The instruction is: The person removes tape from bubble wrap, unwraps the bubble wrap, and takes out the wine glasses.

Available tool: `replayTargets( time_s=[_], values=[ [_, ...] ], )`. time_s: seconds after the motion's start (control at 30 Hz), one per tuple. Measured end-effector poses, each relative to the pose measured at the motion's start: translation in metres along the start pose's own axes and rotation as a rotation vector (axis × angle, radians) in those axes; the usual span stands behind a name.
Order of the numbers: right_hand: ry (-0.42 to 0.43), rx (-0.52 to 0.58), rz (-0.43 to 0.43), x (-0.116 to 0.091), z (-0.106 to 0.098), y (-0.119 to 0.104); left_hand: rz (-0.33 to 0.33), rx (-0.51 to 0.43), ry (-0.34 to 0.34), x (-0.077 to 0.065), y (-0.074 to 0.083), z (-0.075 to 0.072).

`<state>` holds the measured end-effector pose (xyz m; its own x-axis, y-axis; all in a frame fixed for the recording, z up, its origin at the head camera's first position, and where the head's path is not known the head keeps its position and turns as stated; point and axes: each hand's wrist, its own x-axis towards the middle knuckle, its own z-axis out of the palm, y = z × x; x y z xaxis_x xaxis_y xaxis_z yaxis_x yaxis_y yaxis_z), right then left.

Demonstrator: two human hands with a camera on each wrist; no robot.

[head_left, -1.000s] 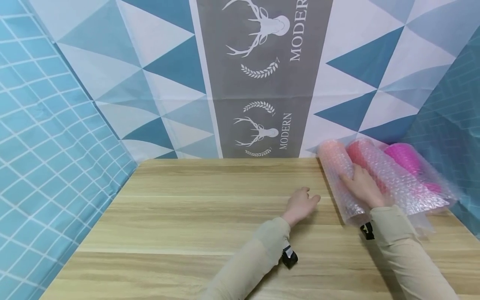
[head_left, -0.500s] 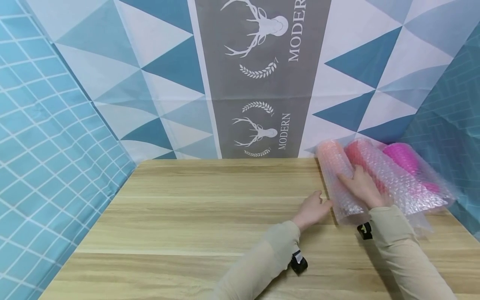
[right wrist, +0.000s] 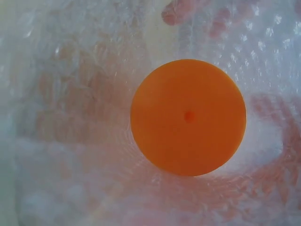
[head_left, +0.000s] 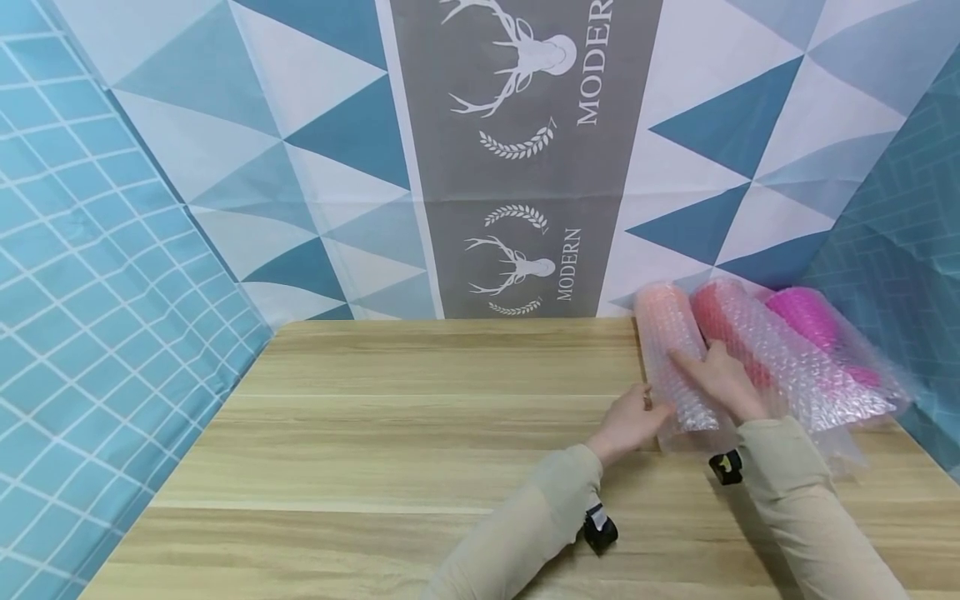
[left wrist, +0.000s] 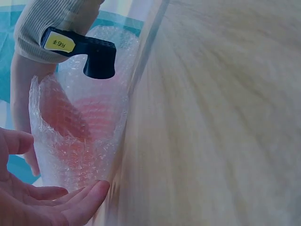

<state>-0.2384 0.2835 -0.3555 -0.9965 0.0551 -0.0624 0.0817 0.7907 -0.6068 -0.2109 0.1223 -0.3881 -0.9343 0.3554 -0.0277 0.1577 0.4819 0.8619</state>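
Three things in bubble wrap lie side by side at the right of the table. The leftmost is a bubble-wrapped orange cylinder [head_left: 663,321], its round orange end [right wrist: 188,117] facing the right wrist camera. My right hand [head_left: 723,379] grips it from above, thumb across its top, fingers down in the groove beside the bubble-wrapped red roll [head_left: 738,321]; those fingertips are hidden in the head view. My left hand [head_left: 628,421] is at its left side near the loose wrap end, fingers extended. In the left wrist view the left fingertips [left wrist: 101,188] are right at the wrap.
The bubble-wrapped magenta thing [head_left: 813,321] lies furthest right, near the blue side cloth [head_left: 900,283]. A patterned cloth [head_left: 525,167] hangs behind the wooden table [head_left: 412,433]. Black wrist cameras [head_left: 600,529] hang below both wrists.
My left hand has moved right, up to the leftmost wrapped cylinder. The near end of that cylinder's wrap has shifted slightly left under my right hand, which has moved little.
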Motion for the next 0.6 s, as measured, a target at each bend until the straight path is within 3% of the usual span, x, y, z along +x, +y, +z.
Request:
replayTargets(
  time_s=[0.2,0.37,0.5,0.6],
  values=[
    [-0.016,0.072,-0.004,-0.0041,0.0029,-0.0029,-0.025,-0.082,0.012,-0.0002,-0.0009,-0.0026],
    [0.003,0.178,-0.087,-0.0050,0.0067,-0.0062,-0.085,-0.159,0.052,-0.0002,-0.0003,-0.0055],
    [0.033,0.203,-0.166,-0.0062,0.0088,-0.0081,-0.129,-0.196,0.079,0.0009,-0.0004,-0.0061],
    [-0.005,0.222,-0.153,-0.0093,0.0092,-0.0098,-0.148,-0.243,0.090,0.0016,-0.0008,-0.0055]
  ],
)
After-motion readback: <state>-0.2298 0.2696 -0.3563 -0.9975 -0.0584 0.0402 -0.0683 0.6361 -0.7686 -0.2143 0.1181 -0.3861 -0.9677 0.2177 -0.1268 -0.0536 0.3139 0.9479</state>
